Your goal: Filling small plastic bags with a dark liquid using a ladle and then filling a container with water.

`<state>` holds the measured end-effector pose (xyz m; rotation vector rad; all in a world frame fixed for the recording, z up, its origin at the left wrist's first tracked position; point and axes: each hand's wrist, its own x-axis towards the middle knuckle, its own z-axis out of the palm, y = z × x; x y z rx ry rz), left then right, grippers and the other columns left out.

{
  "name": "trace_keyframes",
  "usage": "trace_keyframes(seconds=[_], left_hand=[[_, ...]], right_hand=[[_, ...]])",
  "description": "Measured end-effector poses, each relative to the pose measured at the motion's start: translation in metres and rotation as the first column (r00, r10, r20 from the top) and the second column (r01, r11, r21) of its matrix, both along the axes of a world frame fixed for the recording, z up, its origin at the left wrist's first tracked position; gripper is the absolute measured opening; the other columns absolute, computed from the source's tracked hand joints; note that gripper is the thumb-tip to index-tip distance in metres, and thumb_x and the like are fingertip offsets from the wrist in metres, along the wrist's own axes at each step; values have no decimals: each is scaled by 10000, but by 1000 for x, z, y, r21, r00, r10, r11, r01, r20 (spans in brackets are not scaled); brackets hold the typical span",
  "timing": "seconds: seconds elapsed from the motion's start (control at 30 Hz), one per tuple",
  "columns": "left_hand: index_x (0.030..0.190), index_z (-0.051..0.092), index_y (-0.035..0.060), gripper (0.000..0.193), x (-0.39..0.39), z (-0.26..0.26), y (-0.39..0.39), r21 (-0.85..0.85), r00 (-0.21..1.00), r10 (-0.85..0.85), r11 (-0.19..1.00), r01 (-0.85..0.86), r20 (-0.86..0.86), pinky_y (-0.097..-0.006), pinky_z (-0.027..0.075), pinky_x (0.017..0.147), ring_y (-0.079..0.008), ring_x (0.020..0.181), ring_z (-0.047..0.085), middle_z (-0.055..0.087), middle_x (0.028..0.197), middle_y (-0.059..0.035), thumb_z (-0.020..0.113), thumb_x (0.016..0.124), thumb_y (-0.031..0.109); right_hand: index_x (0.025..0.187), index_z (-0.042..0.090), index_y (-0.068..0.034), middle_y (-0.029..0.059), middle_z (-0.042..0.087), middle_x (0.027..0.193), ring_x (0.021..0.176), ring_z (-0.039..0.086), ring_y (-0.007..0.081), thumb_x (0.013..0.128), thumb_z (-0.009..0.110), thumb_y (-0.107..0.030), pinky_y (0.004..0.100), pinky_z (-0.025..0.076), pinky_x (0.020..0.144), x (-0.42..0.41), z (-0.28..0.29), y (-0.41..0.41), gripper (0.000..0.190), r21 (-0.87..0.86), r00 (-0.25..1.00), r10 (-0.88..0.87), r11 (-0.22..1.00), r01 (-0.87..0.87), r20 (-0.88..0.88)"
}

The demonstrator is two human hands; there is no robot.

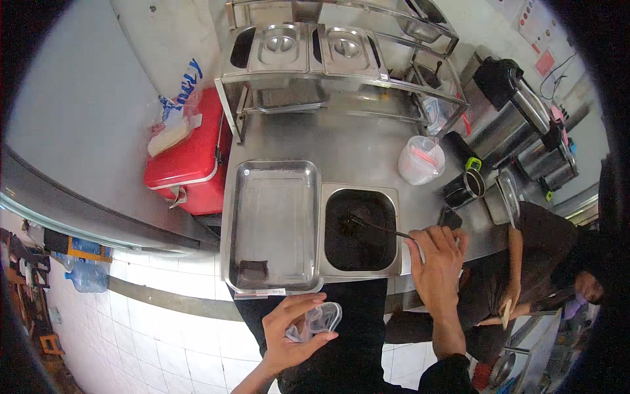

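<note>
My left hand (290,337) holds a clear, thin plastic bag or pouch (325,317), its rounded mouth spread apart between thumb and fingers. In front of my body it hangs just off the counter's edge. My right hand (438,266) grips the end of a dark, thin-handled utensil (381,228). The utensil's far end rests in a square steel pan (397,194) with dark contents (362,246); its tip is hard to make out. Left of that pan lies a shallow rectangular steel tray (275,212), with a small dark brown flat piece (253,270) near its front corner.
A red cooler box (187,167) stands left of the steel counter (344,143). A plastic tub (421,160) and a dark metal cup (464,188) stand to the right. Lidded steel pans (279,47) fill the back rack. Close on my right, a person in dark clothes (497,276) holds something pale.
</note>
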<state>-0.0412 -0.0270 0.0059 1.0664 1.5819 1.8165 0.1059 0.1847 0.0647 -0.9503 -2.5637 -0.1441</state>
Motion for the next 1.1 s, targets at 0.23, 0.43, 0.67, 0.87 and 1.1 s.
trace_keyframes(seconds=[0.23, 0.43, 0.67, 0.87, 1.1], left_hand=[[1093, 602, 3, 607, 0, -3, 5, 32, 997, 22, 999, -20, -72, -212, 477, 593, -145, 863, 636, 631, 1085, -174, 884, 613, 244], [1125, 561, 0, 666, 0, 1, 4, -67, 995, 8, 998, -15, -96, -257, 519, 680, -180, 907, 633, 626, 1070, -168, 894, 607, 256], [1083, 609, 15, 580, 6, 3, 8, -99, 881, 73, 986, -134, -468, -260, 514, 666, -189, 893, 652, 658, 1009, -127, 871, 630, 263], [1133, 632, 115, 499, 16, 6, 9, 3, 484, 99, 981, -195, -870, -180, 415, 503, -41, 654, 598, 655, 1085, -21, 799, 708, 316], [1145, 648, 106, 391, 10, -5, 9, 46, 455, 95, 992, -119, -885, -155, 341, 439, -5, 524, 503, 659, 1035, -31, 706, 775, 219]], right_hand=[[896, 661, -86, 41, 573, 806, 780, 541, 212, 805, 658, -137, 398, 360, 777, 5, -10, 2, 105, 63, 998, 21, 998, -18, -55], [941, 670, -85, 51, 584, 842, 790, 547, 205, 786, 669, -116, 389, 367, 780, 11, -21, -1, 158, -17, 999, 4, 1000, -5, -35], [970, 686, -112, 94, 588, 1132, 1094, 546, 243, 764, 707, -127, 418, 392, 930, 13, 20, -46, 208, -256, 949, 211, 929, -269, -235], [926, 725, -122, 96, 507, 1318, 1244, 456, 287, 755, 741, -208, 475, 344, 1031, -4, 22, -57, 192, -621, 858, 457, 609, -494, -235], [850, 703, -79, 76, 512, 1315, 1244, 460, 277, 679, 786, -246, 490, 377, 1020, -8, 9, -62, 254, -637, 893, 388, 635, -437, -227]])
